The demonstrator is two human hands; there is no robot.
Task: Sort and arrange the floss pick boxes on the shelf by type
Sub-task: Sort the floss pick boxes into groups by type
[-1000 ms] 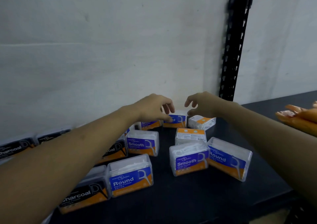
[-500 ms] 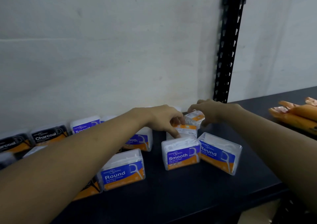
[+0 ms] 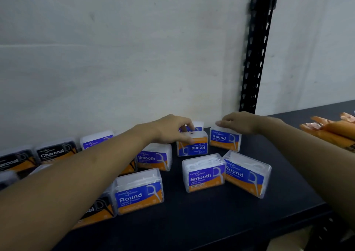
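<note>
Several clear floss pick boxes with blue-and-orange labels stand on a dark shelf (image 3: 211,222). My left hand (image 3: 172,129) grips the top of a Round box (image 3: 193,147) whose label is upside down. My right hand (image 3: 238,123) holds the top of an upright Round box (image 3: 224,141) near the wall. In front stand a Smooth box (image 3: 205,174), a Round box (image 3: 247,174), another Smooth box (image 3: 155,157) and a Round box (image 3: 139,193). Black Charcoal boxes (image 3: 53,151) line the left, partly hidden by my left arm.
A black slotted upright (image 3: 255,49) rises at the back right against the white wall. Orange packets (image 3: 332,131) lie on the shelf at the far right. The shelf's front edge runs along the bottom.
Both hands have taken hold of Round boxes at the back. The box under my right hand now stands upright with its label facing me; the left hand's box has turned label-forward, upside down.
</note>
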